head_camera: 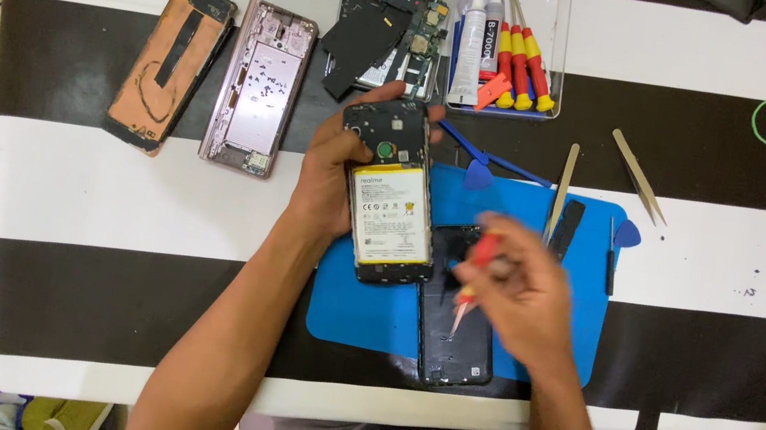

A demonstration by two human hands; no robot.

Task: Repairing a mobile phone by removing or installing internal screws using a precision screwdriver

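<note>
Black-and-white striped table (103, 193): left hand (329, 172) fingers clamped on opened black phone with yellow battery (389, 196), right hand (518, 291) fingers closed on red-handled screwdriver (477, 260).

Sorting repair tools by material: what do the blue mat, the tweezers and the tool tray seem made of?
Blue mat: probably soft silicone or rubber, with a matte, even surface. Tweezers: likely metal, thin with a pale sheen. Tool tray: clear hard plastic, since the tablecloth stripes show through its walls.

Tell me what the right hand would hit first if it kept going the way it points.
Likely the opened phone held in the left hand: the right hand, blurred, grips a red screwdriver and aims up-left toward it. Depth is unclear.
</note>
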